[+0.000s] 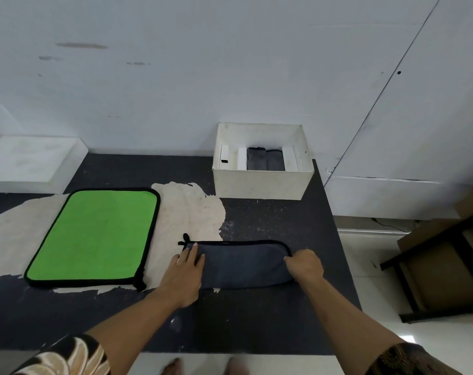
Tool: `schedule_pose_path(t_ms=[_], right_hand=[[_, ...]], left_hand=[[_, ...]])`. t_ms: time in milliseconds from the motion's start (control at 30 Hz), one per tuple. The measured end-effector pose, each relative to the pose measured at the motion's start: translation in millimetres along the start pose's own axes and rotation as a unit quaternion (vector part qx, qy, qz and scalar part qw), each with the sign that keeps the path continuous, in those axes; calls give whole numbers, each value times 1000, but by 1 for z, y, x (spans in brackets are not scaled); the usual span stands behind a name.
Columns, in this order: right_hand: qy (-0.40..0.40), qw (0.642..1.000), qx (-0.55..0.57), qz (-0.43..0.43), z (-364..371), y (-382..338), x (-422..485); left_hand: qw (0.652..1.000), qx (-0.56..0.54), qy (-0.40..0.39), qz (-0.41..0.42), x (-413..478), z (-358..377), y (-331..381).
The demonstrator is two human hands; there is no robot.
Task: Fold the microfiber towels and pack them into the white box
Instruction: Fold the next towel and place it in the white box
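Observation:
A grey microfiber towel (240, 263) with black trim lies folded in a long strip on the dark table, in front of me. My left hand (185, 274) rests flat on its left end with fingers straight. At the right end, my right hand (305, 267) grips the towel with curled fingers. A green towel (94, 234) with black trim lies spread flat to the left. The white box (262, 185) stands at the back of the table; two folded grey towels (265, 159) sit inside it between white dividers.
The dark table (257, 320) has a worn pale patch (186, 212) in the middle. A white block (32, 161) sits at the back left by the wall. To the right stands a black-framed shelf with cardboard (440, 255).

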State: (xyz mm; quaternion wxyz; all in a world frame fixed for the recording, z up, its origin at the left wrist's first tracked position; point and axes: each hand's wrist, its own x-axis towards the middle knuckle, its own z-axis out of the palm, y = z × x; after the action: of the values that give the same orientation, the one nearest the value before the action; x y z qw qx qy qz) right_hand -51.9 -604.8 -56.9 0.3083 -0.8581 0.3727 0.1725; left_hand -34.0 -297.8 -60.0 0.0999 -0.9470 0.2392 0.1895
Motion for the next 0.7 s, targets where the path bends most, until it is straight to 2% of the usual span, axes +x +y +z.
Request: schedule_pose_path(t_ms=[100, 167, 200, 267, 367, 400, 467, 600, 700], right_hand=[[0, 999, 39, -19, -3, -10, -3], [2, 992, 126, -28, -1, -21, -11], [-4, 985, 165, -39, 0, -28, -16], [-49, 971, 216, -84, 2, -43, -25], [-231, 926, 250, -163, 2, -64, -43], [-279, 910, 251, -176, 2, -68, -47], [-290, 904, 263, -171, 2, -71, -48], [-179, 931, 302, -98, 4, -62, -41], [-143, 941, 300, -61, 6, -49, -36]], left_hand=[[983, -151, 109, 6, 8, -19, 14], [934, -345, 96, -13, 15, -37, 28], [890, -450, 65, -35, 18, -46, 35], [782, -618, 16, -83, 25, -64, 49], [597, -791, -51, -123, 35, -80, 61], [569, -810, -55, -134, 37, -80, 62], [578, -798, -25, -168, 37, -74, 61], [614, -757, -15, -222, 36, -49, 56], [679, -695, 11, -234, 35, -39, 51]])
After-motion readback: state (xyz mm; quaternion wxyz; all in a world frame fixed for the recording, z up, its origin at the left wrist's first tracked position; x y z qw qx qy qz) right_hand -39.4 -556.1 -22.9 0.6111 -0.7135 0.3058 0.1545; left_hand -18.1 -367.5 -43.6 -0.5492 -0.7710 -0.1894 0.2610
